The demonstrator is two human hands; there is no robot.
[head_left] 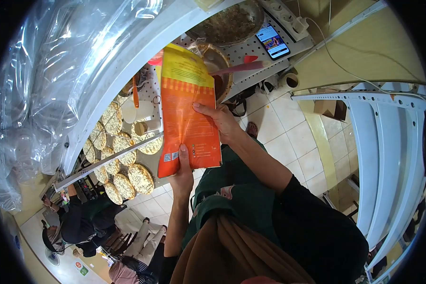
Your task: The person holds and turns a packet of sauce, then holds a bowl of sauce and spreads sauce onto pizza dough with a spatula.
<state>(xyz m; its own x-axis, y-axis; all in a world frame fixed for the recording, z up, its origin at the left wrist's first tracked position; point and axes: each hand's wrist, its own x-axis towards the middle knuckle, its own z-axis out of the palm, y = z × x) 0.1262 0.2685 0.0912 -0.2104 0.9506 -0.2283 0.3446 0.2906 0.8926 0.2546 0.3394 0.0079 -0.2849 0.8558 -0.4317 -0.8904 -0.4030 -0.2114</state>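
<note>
A flat orange and yellow pouch with printed text is held in both my hands, its yellow end pointing away from me. My left hand grips its near lower edge, thumb on the front. My right hand pinches its right side, thumb on the front and fingers behind, mostly hidden. Just beyond the pouch is a round bowl, partly covered by it. A pink spatula lies across the bowl. Whether the pouch's far end is cut open, I cannot tell.
Several round topped flatbreads lie on the counter at left, by a metal rail. A large pan, a phone and a power strip are at the back. Clear plastic hangs at left. Other people are at lower left.
</note>
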